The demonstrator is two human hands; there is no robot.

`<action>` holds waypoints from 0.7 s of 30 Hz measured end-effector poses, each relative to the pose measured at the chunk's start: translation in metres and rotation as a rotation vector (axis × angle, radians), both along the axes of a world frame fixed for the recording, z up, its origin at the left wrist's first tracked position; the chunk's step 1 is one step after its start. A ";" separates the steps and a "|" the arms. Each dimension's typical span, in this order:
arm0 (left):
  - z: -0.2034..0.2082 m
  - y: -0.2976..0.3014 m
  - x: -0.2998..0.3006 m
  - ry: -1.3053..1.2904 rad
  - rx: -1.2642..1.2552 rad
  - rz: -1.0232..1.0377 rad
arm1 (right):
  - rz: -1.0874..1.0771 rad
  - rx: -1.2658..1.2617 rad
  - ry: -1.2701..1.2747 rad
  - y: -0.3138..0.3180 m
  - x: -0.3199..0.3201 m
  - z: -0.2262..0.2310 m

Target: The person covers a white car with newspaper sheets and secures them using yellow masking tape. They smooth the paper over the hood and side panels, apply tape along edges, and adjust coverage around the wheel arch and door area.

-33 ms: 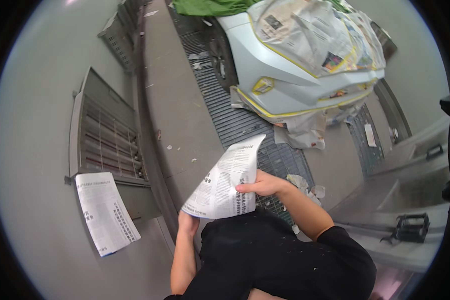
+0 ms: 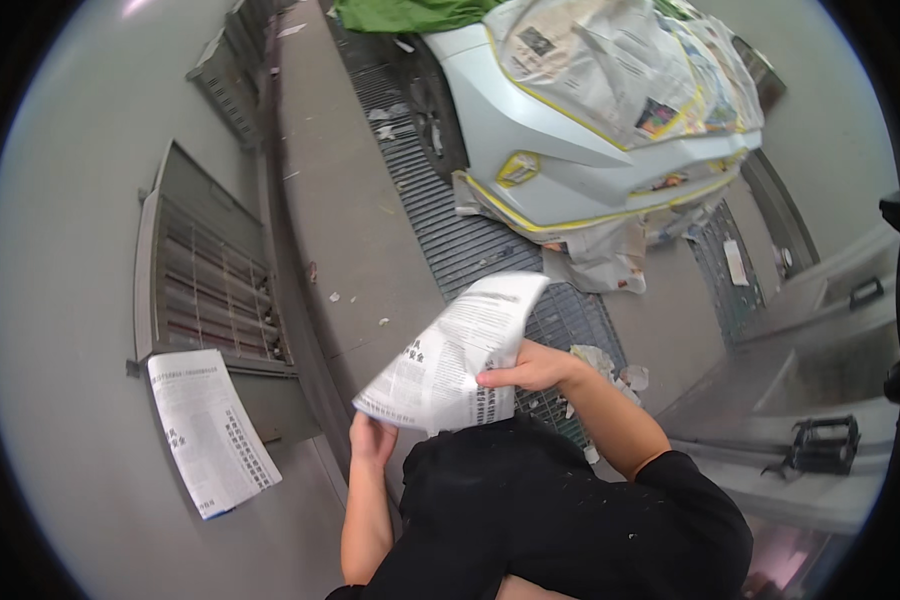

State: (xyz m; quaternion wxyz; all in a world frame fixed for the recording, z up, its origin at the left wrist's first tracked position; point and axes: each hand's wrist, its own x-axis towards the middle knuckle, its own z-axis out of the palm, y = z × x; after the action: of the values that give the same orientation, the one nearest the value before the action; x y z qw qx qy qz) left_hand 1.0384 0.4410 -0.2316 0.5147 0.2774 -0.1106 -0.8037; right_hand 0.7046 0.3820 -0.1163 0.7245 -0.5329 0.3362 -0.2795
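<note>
Standing on a grey concrete floor [image 2: 345,200] in a spray booth, a person in a black shirt held a printed newspaper sheet [image 2: 450,360] in both hands. A dark steel floor grating [image 2: 440,215] ran beneath and beside a white car [image 2: 530,140], whose body was masked with newspaper and edged in yellow tape, with a green cover [image 2: 400,12] at its far end. Nearer the person than the car, the sheet bowed upward, its top corner curling over. The right hand [image 2: 530,368] was closed on the sheet's lower right edge, fingers pinching the paper; the left hand [image 2: 372,440] gripped the lower left corner from below, thumb upward. Crumpled paper scraps [image 2: 600,362] lay on the grating just beyond the right forearm. Left of the car, a slatted metal vent panel [image 2: 210,275] sat in the pale wall, with another printed sheet [image 2: 210,430] hanging below it.
</note>
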 end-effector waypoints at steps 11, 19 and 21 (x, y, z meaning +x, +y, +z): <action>0.006 -0.108 -0.036 0.406 -0.084 -0.508 | -0.397 -0.134 -0.098 0.083 -0.155 0.049; 0.010 -0.151 -0.073 -0.097 -0.068 -0.635 | -0.756 0.120 0.195 0.098 -0.221 0.028; 0.025 -0.144 -0.087 -0.310 -0.165 -0.598 | -0.864 0.074 1.060 0.075 -0.217 0.018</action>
State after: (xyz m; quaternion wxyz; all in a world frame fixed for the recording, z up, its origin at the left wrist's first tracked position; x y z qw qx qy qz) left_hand 0.9511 0.2968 -0.2065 0.2544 0.3090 -0.3283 -0.8556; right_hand 0.4874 0.4566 -0.0979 0.3033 -0.3905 0.8374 -0.2331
